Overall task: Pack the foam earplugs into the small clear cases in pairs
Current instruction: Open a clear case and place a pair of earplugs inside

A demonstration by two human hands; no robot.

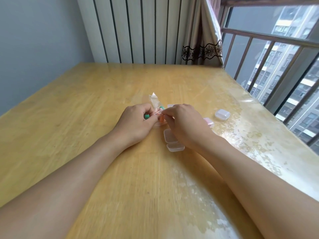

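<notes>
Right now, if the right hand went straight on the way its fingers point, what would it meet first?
The right hand points left toward the left hand. It would probably first meet the clear bag both hands pinch, then the left fingers. Depth is unclear.

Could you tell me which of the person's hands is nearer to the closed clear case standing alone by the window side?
Right. The right hand lies just left of the closed clear case; the left hand is farther left, beyond it.

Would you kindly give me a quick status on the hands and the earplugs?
Left hand and right hand both pinching a clear bag of earplugs. Closed cases wait by the right hand. Nothing in the way.
</notes>
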